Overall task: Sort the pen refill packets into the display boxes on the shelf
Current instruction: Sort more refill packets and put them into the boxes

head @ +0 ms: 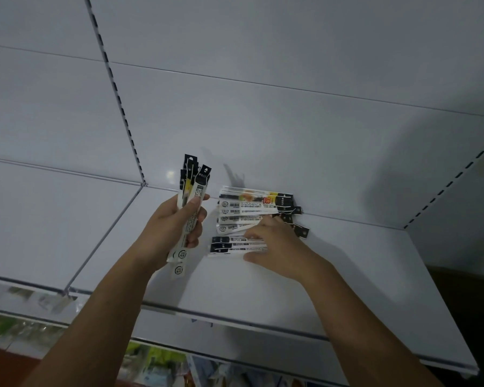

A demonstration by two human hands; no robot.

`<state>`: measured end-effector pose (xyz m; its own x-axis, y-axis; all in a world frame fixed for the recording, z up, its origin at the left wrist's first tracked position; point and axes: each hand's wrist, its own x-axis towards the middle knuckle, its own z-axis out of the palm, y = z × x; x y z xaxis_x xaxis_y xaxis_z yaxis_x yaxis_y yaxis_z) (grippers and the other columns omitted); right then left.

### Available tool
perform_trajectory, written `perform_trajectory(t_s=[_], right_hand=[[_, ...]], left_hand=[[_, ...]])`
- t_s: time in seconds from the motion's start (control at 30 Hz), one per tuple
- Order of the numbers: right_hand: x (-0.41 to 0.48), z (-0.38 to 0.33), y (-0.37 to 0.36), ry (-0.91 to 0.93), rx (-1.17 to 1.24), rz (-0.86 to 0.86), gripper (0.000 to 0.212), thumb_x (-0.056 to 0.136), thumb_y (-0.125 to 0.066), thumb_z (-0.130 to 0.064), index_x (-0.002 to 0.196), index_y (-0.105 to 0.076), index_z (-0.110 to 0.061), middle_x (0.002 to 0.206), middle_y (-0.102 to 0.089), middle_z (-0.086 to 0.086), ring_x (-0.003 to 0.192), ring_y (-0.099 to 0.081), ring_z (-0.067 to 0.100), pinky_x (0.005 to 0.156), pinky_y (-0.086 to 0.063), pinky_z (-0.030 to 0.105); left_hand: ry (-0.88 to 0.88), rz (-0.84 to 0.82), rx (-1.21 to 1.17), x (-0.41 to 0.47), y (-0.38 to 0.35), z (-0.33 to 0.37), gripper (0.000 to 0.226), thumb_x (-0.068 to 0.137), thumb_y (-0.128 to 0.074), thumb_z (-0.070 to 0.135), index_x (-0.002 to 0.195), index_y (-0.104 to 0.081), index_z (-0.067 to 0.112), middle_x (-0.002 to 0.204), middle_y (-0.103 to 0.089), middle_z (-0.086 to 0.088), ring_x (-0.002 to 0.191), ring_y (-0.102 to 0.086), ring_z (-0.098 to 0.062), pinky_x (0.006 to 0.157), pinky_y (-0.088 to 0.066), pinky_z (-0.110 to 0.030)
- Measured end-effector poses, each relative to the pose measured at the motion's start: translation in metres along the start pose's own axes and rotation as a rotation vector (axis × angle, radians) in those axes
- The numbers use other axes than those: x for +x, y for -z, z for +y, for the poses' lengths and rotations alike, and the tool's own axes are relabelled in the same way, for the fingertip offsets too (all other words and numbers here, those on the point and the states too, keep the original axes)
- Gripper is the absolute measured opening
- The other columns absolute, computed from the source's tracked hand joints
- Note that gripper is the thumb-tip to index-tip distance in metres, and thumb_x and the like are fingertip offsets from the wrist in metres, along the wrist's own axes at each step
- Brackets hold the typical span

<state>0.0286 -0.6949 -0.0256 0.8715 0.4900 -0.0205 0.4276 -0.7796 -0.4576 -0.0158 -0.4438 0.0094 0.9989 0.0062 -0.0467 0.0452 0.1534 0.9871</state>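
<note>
My left hand (173,227) grips a bundle of several long pen refill packets (192,188), held upright above the white shelf (361,275); their black header tabs point up. To its right, a loose pile of several refill packets (249,210) lies flat on the shelf against the back panel. My right hand (277,244) rests on that pile, thumb and fingers around the front-most packets (235,245). No display box is visible in this view.
A white back panel (263,107) with slotted uprights (115,90) rises behind the shelf. A second shelf board (39,219) adjoins on the left. Coloured goods (157,364) sit on a lower level below the shelf's front edge. A side wall stands at right.
</note>
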Motion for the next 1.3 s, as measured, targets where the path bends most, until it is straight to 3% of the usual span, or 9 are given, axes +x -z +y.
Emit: perform_trajectory(t_s=[0.17,0.43,0.7,0.8,0.93,1.07,1.13,1.2,1.3], right_hand=[[-0.001,0.001,0.0,0.074,-0.039,-0.002,0.037,0.088,-0.077,-0.046,0.12,-0.067,-0.032,0.116,-0.054,-0.013,0.114,-0.042,0.009,0.104,-0.041,0.037],[-0.007,-0.004,-0.003,0.087,-0.132,0.018,0.034,0.097,-0.065,-0.046,0.126,-0.064,-0.028,0.12,-0.063,-0.008,0.115,-0.052,0.015,0.102,-0.035,0.033],[-0.012,-0.012,-0.007,0.077,-0.193,0.015,0.02,0.104,-0.054,-0.036,0.099,-0.064,-0.019,0.092,-0.06,-0.002,0.089,-0.052,0.02,0.084,-0.042,0.037],[-0.015,-0.014,0.002,0.013,-0.078,0.007,0.019,0.107,-0.05,-0.031,0.103,-0.057,-0.015,0.099,-0.057,0.001,0.088,-0.054,0.019,0.074,-0.044,0.037],[-0.019,-0.01,0.008,-0.076,0.086,-0.026,0.013,0.106,-0.052,-0.028,0.117,-0.053,-0.022,0.099,-0.066,-0.004,0.086,-0.063,0.014,0.079,-0.055,0.039],[-0.024,-0.012,0.01,-0.132,0.226,0.033,0.024,0.108,-0.049,-0.03,0.132,-0.047,-0.027,0.096,-0.064,-0.003,0.078,-0.064,0.017,0.066,-0.053,0.036],[-0.023,-0.013,0.011,-0.173,0.304,0.027,0.032,0.108,-0.05,-0.031,0.139,-0.045,-0.029,0.101,-0.065,-0.005,0.082,-0.07,0.015,0.069,-0.058,0.036],[-0.022,-0.012,0.012,-0.212,0.377,0.016,0.028,0.105,-0.055,-0.027,0.133,-0.05,-0.026,0.103,-0.068,-0.003,0.08,-0.073,0.009,0.076,-0.061,0.04],[-0.021,-0.016,0.018,-0.265,0.524,0.021,0.016,0.101,-0.053,-0.014,0.115,-0.052,-0.022,0.092,-0.072,0.014,0.072,-0.075,0.014,0.071,-0.059,0.033]], left_hand=[[0.003,-0.008,0.025,-0.003,-0.001,-0.002,0.028,0.109,-0.051,0.029,0.127,-0.064,0.012,0.084,-0.055,-0.008,0.056,-0.042,-0.021,0.054,-0.038,-0.032],[-0.003,-0.032,0.088,-0.002,-0.002,0.0,0.028,0.109,-0.052,0.032,0.125,-0.065,0.013,0.082,-0.058,-0.007,0.056,-0.044,-0.021,0.053,-0.04,-0.033],[-0.009,-0.059,0.13,-0.001,-0.007,0.001,0.037,0.109,-0.051,0.032,0.126,-0.059,0.001,0.081,-0.06,-0.004,0.057,-0.045,-0.021,0.053,-0.042,-0.033],[-0.007,-0.067,0.111,0.0,-0.008,0.001,0.037,0.108,-0.052,0.031,0.126,-0.059,0.0,0.08,-0.059,-0.004,0.056,-0.044,-0.021,0.052,-0.04,-0.032],[-0.006,-0.074,0.09,0.0,-0.008,-0.001,0.034,0.108,-0.053,0.03,0.126,-0.06,0.002,0.081,-0.059,-0.004,0.056,-0.042,-0.021,0.052,-0.039,-0.031],[0.002,-0.083,0.089,0.001,-0.008,-0.005,0.032,0.108,-0.053,0.029,0.125,-0.06,0.003,0.082,-0.059,-0.005,0.057,-0.043,-0.022,0.052,-0.039,-0.031],[0.008,-0.091,0.084,0.002,-0.008,-0.008,0.028,0.108,-0.053,0.029,0.124,-0.063,0.008,0.083,-0.059,-0.006,0.057,-0.044,-0.021,0.052,-0.038,-0.031],[0.01,-0.096,0.088,0.002,-0.009,-0.009,0.027,0.108,-0.053,0.029,0.124,-0.064,0.011,0.083,-0.059,-0.006,0.057,-0.044,-0.021,0.053,-0.038,-0.031],[0.008,-0.099,0.1,0.003,-0.01,-0.009,0.026,0.109,-0.052,0.029,0.124,-0.064,0.011,0.083,-0.059,-0.006,0.057,-0.044,-0.021,0.053,-0.038,-0.032]])
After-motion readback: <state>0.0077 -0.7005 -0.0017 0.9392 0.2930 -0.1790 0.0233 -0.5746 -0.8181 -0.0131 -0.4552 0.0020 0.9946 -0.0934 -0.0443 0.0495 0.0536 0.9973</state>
